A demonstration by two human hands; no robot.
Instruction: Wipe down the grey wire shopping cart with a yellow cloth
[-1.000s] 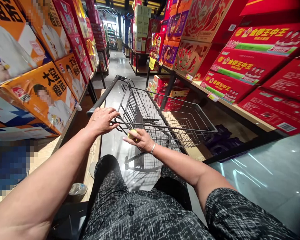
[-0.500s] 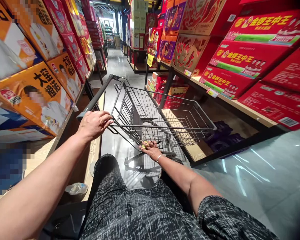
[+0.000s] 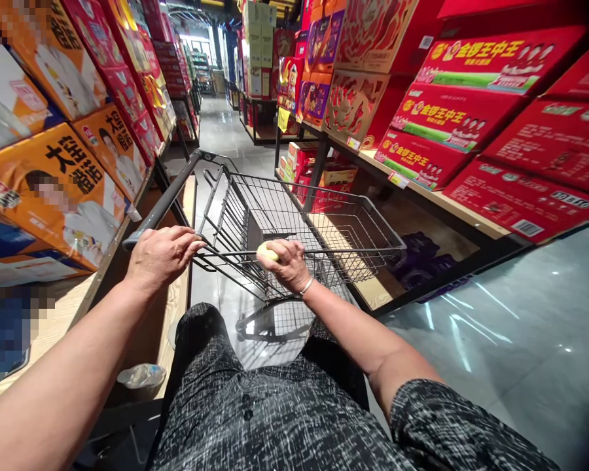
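A grey wire shopping cart stands turned sideways in front of my legs, its basket pointing right. My left hand is closed on the cart's near corner, by the end of the dark handle bar; its fingertips reach the wire rim. Above the near side of the basket, my right hand wraps round a small pale-yellow rounded object. Most of that object is covered by the fingers, so its kind cannot be made out. A light bracelet circles my right wrist.
Orange cartons are stacked on the left shelf, close to my left arm. Red boxes fill the right shelf beside the cart. A tiled aisle runs ahead. Crumpled clear plastic lies low on the left.
My right hand has risen from low by the basket's near side to rim height, showing more of the yellow object. The whole view has shifted slightly; my left hand stays on the cart.
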